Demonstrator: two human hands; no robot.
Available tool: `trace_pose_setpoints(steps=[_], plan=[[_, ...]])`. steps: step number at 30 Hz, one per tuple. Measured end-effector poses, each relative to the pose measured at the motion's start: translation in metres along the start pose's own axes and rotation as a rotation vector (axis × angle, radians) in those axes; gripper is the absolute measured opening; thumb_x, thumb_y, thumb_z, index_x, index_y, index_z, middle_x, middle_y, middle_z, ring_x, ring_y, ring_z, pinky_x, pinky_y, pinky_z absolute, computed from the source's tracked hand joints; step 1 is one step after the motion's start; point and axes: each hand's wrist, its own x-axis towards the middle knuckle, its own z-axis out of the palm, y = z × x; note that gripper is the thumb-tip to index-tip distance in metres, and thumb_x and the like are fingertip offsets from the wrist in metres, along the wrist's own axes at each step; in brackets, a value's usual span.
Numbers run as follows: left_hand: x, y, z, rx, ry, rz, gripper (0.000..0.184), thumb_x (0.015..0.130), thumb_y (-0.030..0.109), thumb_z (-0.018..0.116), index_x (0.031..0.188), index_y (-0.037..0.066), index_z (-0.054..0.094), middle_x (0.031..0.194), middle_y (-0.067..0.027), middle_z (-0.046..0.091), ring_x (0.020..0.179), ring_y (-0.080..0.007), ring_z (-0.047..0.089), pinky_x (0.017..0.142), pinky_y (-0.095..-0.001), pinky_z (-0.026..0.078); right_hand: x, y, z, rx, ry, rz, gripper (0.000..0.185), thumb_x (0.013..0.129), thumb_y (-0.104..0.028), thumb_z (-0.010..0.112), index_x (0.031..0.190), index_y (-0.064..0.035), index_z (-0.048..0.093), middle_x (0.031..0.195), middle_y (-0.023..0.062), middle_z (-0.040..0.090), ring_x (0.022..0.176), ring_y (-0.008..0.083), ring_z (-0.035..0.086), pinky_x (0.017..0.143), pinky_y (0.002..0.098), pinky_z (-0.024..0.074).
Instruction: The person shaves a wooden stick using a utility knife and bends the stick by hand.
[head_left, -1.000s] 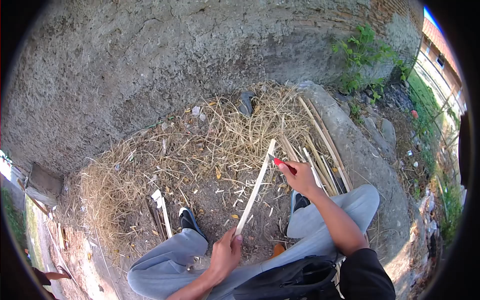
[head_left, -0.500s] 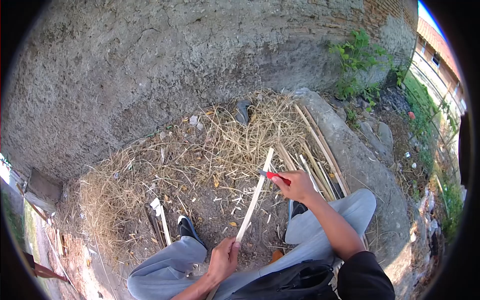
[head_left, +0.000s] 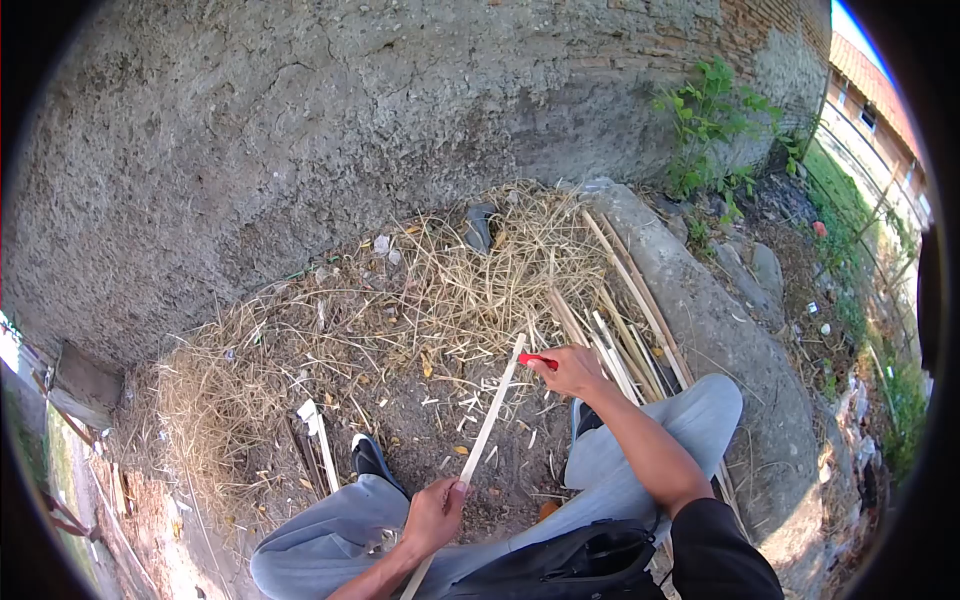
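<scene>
My left hand [head_left: 434, 517] is closed around the lower part of a pale, flat wooden strip [head_left: 490, 420], which slants up and away from me between my knees. Its near end runs back under my left wrist. Wrapped in the fingers of my right hand [head_left: 570, 372] is a red-handled cutter knife [head_left: 530, 359]. The knife's front end lies at the strip, close to the far tip. Whether the blade touches the wood I cannot tell. Small wood shavings [head_left: 468, 402] are scattered on the soil below.
Several long wooden strips [head_left: 640, 285] lie to the right beside a big grey stone [head_left: 720, 320]. More pieces lie by my left shoe [head_left: 370, 460]. Dry straw [head_left: 480, 280] covers the ground before a rough wall [head_left: 350, 120]. A green plant [head_left: 710, 125] grows at the right.
My right hand has moved slightly left and down with the knife. The strip's far tip has come nearer to me, and my left hand has shifted a little left.
</scene>
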Motion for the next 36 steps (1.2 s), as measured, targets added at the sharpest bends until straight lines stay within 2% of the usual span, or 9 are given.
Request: trace_pose_setpoints(steps=[2,12,15,21,24,27,31,33,36], plan=[[0.001,-0.002,0.001,-0.044,-0.043,-0.053,0.027,0.102,0.020,0.051,0.098,-0.001,0.067,0.061,-0.0040,0.055,0.051,-0.0091,0.051,0.050,-0.0285,0.041,0.003,0.008,0.009,-0.028,-0.009,-0.007,0.039,0.090,-0.055,0.059,0.091,-0.0203,0.077,0.068,0.0107,0.068,0.067,0.0341,0.066,0.062,0.0458,0.0518],[0.004,-0.007,0.007,0.043,-0.036,0.041,0.029,0.103,0.025,0.050,0.098,0.002,0.065,0.055,-0.0006,0.049,0.047,-0.0067,0.047,0.045,-0.0276,0.038,0.003,0.026,0.015,-0.030,-0.108,0.130,0.042,0.089,-0.058,0.057,0.090,-0.0211,0.077,0.072,0.0122,0.069,0.072,0.0352,0.067,0.068,0.0471,0.0525],[0.007,-0.005,0.006,-0.026,-0.103,-0.148,0.028,0.100,0.023,0.052,0.094,0.002,0.069,0.073,-0.0156,0.066,0.058,-0.0232,0.060,0.059,-0.0375,0.047,0.005,0.030,0.015,-0.067,-0.114,0.140,0.041,0.089,-0.058,0.056,0.092,-0.0219,0.077,0.072,0.0121,0.069,0.073,0.0351,0.067,0.068,0.0472,0.0523],[-0.004,-0.009,0.003,-0.110,-0.135,-0.172,0.029,0.101,0.025,0.052,0.094,0.001,0.068,0.067,-0.0111,0.063,0.051,-0.0163,0.055,0.052,-0.0340,0.045,0.011,0.050,0.015,-0.131,-0.075,0.338,0.041,0.090,-0.052,0.057,0.096,-0.0154,0.076,0.081,0.0169,0.071,0.084,0.0353,0.069,0.078,0.0473,0.0538],[-0.022,-0.005,-0.030,-0.248,-0.210,-0.294,0.030,0.105,0.027,0.047,0.098,0.002,0.062,0.053,0.0031,0.040,0.042,-0.0053,0.037,0.040,-0.0258,0.029,0.021,0.111,-0.024,-0.079,-0.070,0.563,0.042,0.093,-0.044,0.057,0.090,-0.0055,0.074,0.085,0.0192,0.071,0.083,0.0368,0.070,0.075,0.0464,0.0551],[-0.005,-0.022,-0.039,-0.453,-0.042,-0.443,0.029,0.105,0.026,0.048,0.100,0.001,0.062,0.052,0.0037,0.038,0.041,-0.0053,0.035,0.039,-0.0255,0.027,0.027,0.060,-0.040,0.012,0.180,0.373,0.045,0.093,-0.048,0.057,0.087,-0.0071,0.074,0.076,0.0204,0.068,0.076,0.0383,0.067,0.070,0.0482,0.0524],[0.003,-0.013,-0.040,-0.494,-0.137,-0.446,0.029,0.105,0.026,0.047,0.104,0.001,0.063,0.051,0.0032,0.037,0.040,-0.0059,0.034,0.039,-0.0255,0.028,0.023,0.029,-0.026,0.199,-0.135,0.425,0.044,0.091,-0.047,0.062,0.084,-0.0048,0.073,0.067,0.0155,0.065,0.066,0.0310,0.065,0.065,0.0421,0.0496],[0.004,-0.012,-0.034,-0.472,-0.129,-0.421,0.030,0.105,0.026,0.047,0.105,0.001,0.063,0.051,0.0027,0.039,0.041,-0.0061,0.036,0.039,-0.0256,0.028,0.018,0.024,-0.013,0.279,-0.168,0.406,0.044,0.094,-0.047,0.062,0.093,-0.0039,0.073,0.062,0.0084,0.061,0.054,0.0182,0.057,0.054,0.0353,0.0448],[0.008,-0.022,-0.023,-0.404,-0.091,-0.343,0.030,0.105,0.026,0.047,0.106,0.001,0.063,0.052,0.0019,0.042,0.042,-0.0055,0.038,0.040,-0.0251,0.030,0.006,-0.021,-0.020,0.960,-0.203,0.508,0.049,0.097,-0.047,0.058,0.094,-0.0009,0.073,0.064,-0.0037,0.053,0.055,0.0041,0.043,0.050,0.0256,0.0332]])
